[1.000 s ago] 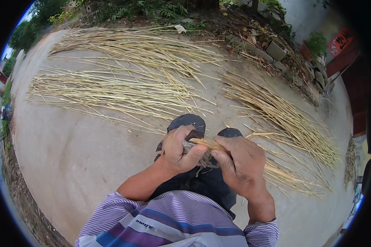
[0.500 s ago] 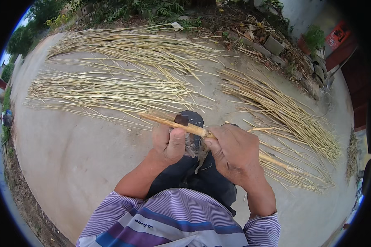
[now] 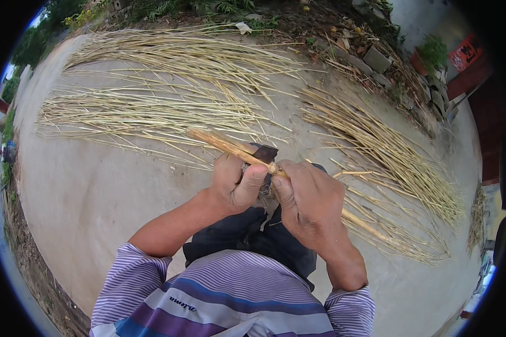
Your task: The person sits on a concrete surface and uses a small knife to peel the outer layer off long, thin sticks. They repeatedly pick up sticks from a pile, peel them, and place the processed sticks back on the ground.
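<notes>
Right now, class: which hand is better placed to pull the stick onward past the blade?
Probably the right hand: it grips the stick behind the blade, while the left hand steadies there.

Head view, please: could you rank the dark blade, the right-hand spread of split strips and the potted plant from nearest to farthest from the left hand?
1. Dark blade, beside the left hand.
2. Right-hand spread of split strips, on the ground to the right.
3. Potted plant, upper right.

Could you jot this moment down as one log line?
left hand: grips long tan bamboo stick | right hand: grips stick, dark blade against it | ground: pale split strips
</notes>
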Available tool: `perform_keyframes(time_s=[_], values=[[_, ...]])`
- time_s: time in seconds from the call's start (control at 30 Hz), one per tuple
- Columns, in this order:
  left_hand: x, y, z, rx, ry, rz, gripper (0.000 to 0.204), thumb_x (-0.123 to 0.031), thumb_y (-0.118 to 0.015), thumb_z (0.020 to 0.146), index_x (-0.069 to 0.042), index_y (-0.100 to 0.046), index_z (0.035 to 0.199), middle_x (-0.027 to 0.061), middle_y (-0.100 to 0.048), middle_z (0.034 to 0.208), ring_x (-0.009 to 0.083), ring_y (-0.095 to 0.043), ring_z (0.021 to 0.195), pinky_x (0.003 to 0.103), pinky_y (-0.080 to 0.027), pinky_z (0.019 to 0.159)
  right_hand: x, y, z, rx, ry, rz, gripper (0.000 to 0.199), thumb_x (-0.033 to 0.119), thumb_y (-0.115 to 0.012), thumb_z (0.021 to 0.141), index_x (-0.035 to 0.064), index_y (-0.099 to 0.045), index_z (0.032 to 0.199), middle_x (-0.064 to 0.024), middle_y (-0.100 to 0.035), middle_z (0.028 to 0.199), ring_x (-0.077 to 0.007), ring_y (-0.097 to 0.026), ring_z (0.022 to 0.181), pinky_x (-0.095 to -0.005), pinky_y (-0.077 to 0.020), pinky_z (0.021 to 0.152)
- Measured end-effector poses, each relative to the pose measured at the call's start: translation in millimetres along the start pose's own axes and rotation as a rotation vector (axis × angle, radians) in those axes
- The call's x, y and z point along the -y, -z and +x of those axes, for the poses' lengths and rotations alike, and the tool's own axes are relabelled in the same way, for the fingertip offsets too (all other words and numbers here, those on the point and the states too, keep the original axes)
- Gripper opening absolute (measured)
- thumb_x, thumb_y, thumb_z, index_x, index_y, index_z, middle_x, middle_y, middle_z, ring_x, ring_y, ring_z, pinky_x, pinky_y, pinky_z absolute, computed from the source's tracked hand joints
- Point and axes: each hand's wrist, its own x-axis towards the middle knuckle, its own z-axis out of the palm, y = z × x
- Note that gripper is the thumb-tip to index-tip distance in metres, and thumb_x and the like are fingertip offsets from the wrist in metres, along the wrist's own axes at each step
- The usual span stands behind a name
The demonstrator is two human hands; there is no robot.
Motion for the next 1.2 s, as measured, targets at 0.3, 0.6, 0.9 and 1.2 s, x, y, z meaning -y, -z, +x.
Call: perform_keyframes(time_s=[0.3, 0.6, 0.9, 1.2], values=[[-8.1, 28.0, 29.1, 0.279, 0.051, 0.083, 0.037, -0.035, -0.057, 0.095, 0.0, -0.066, 0.086, 0.0109, -0.056, 0.067, 0.0232, -0.054, 0.056, 0.034, -0.041, 0.051, -8.8, 16.5, 5.0, 0.097, -0.086, 0.08, 0.013, 0.015, -0.065, 0.088, 0.0042, -0.06, 0.094, -0.0112, -0.058, 0.071, -0.03, -0.059, 0.061, -0.037, -0.0461, 0.052], [1.1, -20.0, 13.9, -0.062, 0.02, 0.035, 0.042, -0.038, -0.048, 0.1, 0.003, -0.055, 0.095, 0.0077, -0.058, 0.069, 0.0168, -0.053, 0.058, 0.032, -0.043, 0.052, -7.6, 15.0, 8.4, 0.029, -0.123, 0.078, 0.013, 0.018, -0.061, 0.09, 0.0058, -0.059, 0.09, -0.012, -0.059, 0.072, -0.0322, -0.059, 0.059, -0.0398, -0.0451, 0.051], [-5.1, -14.0, 25.8, -0.016, -0.082, 0.201, 0.046, -0.04, -0.038, 0.102, -0.001, -0.057, 0.086, 0.0097, -0.058, 0.07, 0.0225, -0.056, 0.059, 0.035, -0.042, 0.053, -3.9, 14.8, 12.3, 0.024, -0.11, -0.006, 0.016, 0.021, -0.061, 0.091, 0.0049, -0.059, 0.094, -0.0117, -0.06, 0.073, -0.0316, -0.06, 0.06, -0.0394, -0.0465, 0.052], [5.9, 37.4, 39.7, -0.248, 0.303, -0.21, 0.045, -0.035, -0.044, 0.102, 0.002, -0.057, 0.078, 0.0132, -0.051, 0.057, 0.0271, -0.052, 0.05, 0.036, -0.041, 0.05, -24.4, 29.1, 4.7, 0.087, -0.067, -0.005, 0.019, 0.02, -0.062, 0.09, 0.0034, -0.059, 0.098, -0.0126, -0.06, 0.075, -0.0322, -0.061, 0.066, -0.0395, -0.0473, 0.055]])
